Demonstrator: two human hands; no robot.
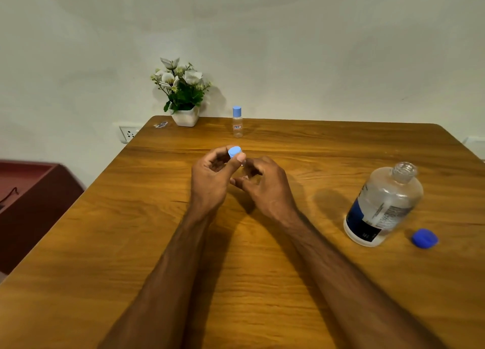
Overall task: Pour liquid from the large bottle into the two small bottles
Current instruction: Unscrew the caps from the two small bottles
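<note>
Cap [234,152] sits pinched in my left hand [210,176] just above the small bottle [242,170] my right hand [265,184] grips upright, while the uncapped large bottle [383,204] waits well off right, nearer my right hand.

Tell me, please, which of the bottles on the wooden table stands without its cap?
The large clear plastic bottle with the dark label at right: its neck is bare, its dark blue cap beside it. The small clear bottle at the back is capped.

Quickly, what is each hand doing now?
Left hand: pinches the light blue cap.
Right hand: fingers curled round the small bottle, mostly hidden.
</note>
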